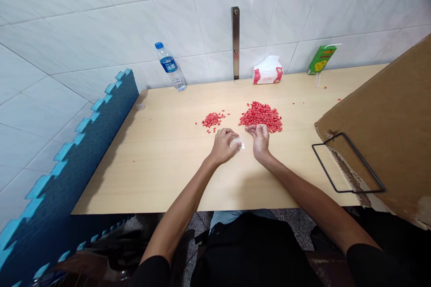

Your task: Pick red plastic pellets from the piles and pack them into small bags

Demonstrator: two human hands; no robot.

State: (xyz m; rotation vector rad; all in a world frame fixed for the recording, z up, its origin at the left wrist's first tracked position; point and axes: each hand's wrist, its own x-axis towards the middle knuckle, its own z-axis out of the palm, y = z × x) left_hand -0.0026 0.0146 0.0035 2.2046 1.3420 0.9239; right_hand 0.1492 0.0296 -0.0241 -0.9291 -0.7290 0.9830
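My left hand is curled round a small clear plastic piece, which looks like a little bag or cup; its exact kind cannot be made out. Close to the front edge of a large heap of small red pellet-like pieces is my right hand. Its thumb and fingers are drawn together in a pinch, and whatever is between the fingertips is too small to tell. A smaller heap of the same red pieces lies just beyond my left hand.
Along the tiled wall stand a water bottle, a tissue pack and a green drink carton. A blue foam mat borders the table on the left. On the right, a big cardboard box stands behind a black wire frame.
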